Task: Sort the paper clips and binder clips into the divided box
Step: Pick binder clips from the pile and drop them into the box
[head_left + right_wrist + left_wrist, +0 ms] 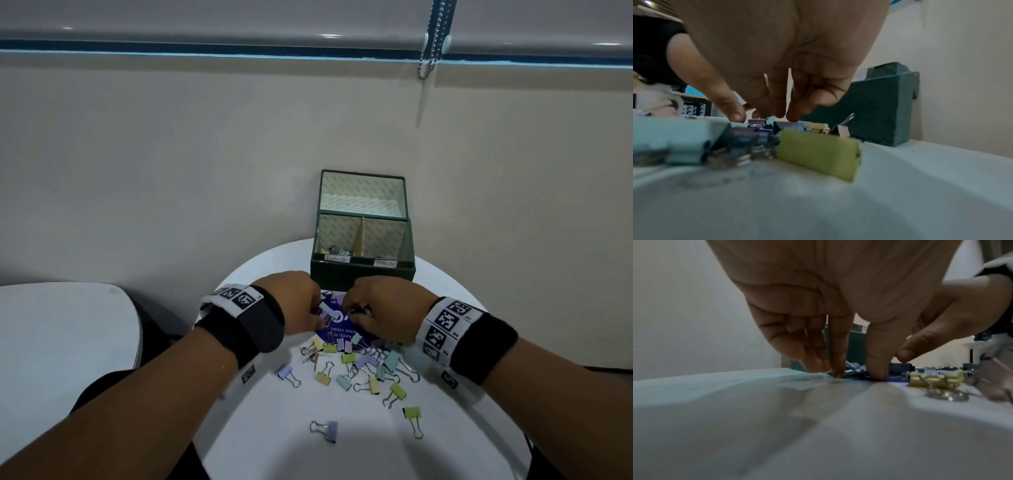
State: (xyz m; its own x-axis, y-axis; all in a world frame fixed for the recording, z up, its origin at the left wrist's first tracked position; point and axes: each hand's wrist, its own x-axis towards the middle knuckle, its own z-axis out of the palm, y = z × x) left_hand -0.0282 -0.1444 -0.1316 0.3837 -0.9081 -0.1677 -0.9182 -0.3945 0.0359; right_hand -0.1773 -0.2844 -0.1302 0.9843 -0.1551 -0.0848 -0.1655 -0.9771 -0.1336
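Observation:
A dark green divided box [363, 270] stands open at the back of the round white table [274, 452], with a few clips in its two labelled compartments. Pastel binder clips [356, 363] lie scattered in front of it. My left hand [320, 313] reaches down just before the box, and its thumb and index finger pinch a pale lavender binder clip [328, 311]. In the left wrist view the left hand [857, 374] has both fingertips on the table around that clip [856, 369]. My right hand [352, 311] curls over the pile beside it, pinching a small dark clip [359, 309]. In the right wrist view the right hand [764, 118] shows fingertips down among purple clips [756, 123].
A purple printed card [337, 331] lies under the clips. A lone lavender clip [330, 431] and a green one [412, 412] lie nearer me. A green clip [818, 154] sits close to my right wrist. The wall rises right behind the box, and a second white table [51, 335] stands at the left.

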